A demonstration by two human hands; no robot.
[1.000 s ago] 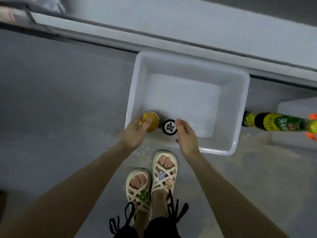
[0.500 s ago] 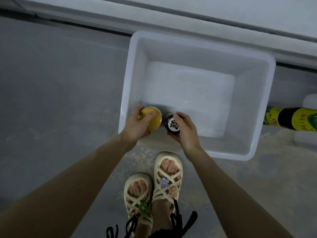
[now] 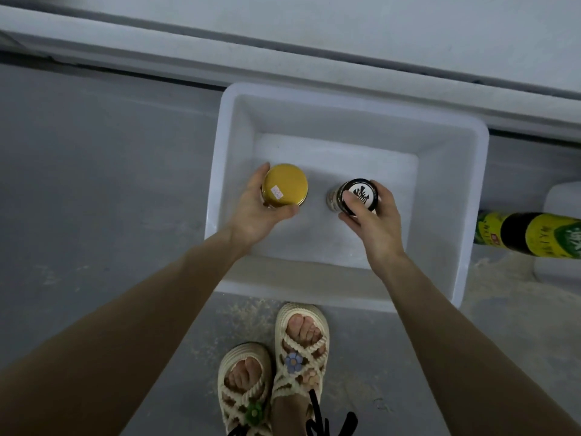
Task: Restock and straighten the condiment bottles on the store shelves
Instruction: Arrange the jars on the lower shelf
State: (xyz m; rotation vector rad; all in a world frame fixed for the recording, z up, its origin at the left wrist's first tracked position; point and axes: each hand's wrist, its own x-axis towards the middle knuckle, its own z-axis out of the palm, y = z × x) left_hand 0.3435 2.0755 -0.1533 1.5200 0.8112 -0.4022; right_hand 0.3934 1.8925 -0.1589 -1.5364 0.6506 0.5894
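Observation:
I look straight down into a white plastic bin [image 3: 446, 190] on the grey floor. My left hand [image 3: 257, 212] grips a jar with a yellow lid [image 3: 285, 183] from its near side, held above the bin's left part. My right hand [image 3: 375, 221] grips a jar with a black and white lid [image 3: 361, 191], thumb lying across the lid, above the bin's middle. Both jars are seen from above, so their bodies are mostly hidden. Nothing else lies in the bin.
A dark bottle with yellow-green labels [image 3: 531, 234] lies on its side at the right edge, beside another white container [image 3: 562, 202]. The pale base of a shelf unit [image 3: 283, 55] runs across the top. My sandalled feet [image 3: 276, 366] stand just before the bin.
Both hands have lifted the two jars up from the bin's near left corner and moved them apart. The view has closed in on the bin.

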